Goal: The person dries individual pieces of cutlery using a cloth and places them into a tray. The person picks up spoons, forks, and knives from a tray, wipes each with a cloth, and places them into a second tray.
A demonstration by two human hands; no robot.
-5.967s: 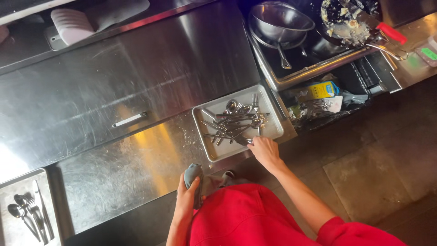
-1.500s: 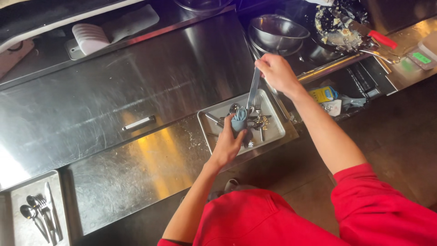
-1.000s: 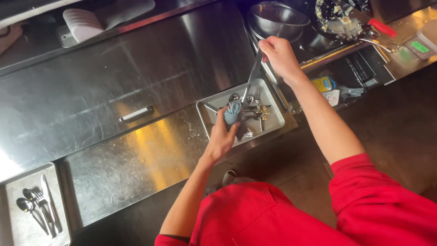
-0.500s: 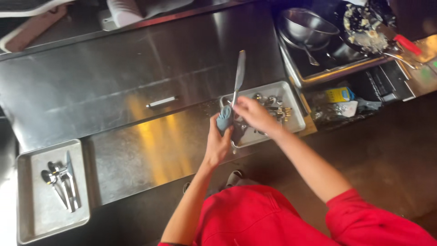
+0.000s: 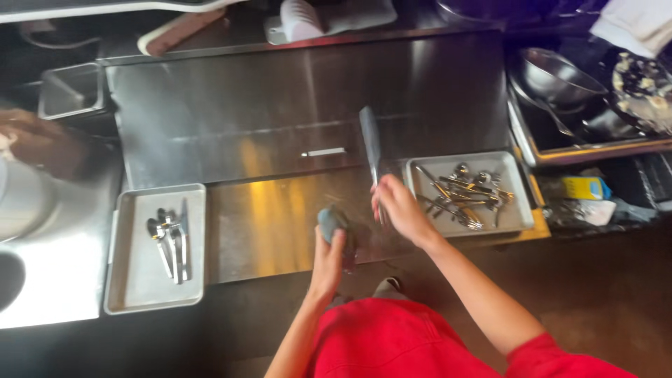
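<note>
- Landmark: the steel counter, seen from above; the person stands at its near edge in a red garment.
- Left hand: over the counter's near edge, fingers wrapped tight around a grey-blue cloth that bulges above the fist.
- Right hand: just right of the left hand, over the same near edge, fingers clamped on the handle end of a long table knife. The blade points away from the person, above the counter's middle. Cloth and knife are apart.
- Right tray: at the counter's near right corner, touching distance from the right hand, holding a loose heap of cutlery.
- Left tray: at the counter's near left corner, well apart from both hands, holding a few spoons and a knife laid side by side.
- Farther, right of the counter: a metal bowl and a dirty plate in a dark tub.
- Far left: a small steel container.
</note>
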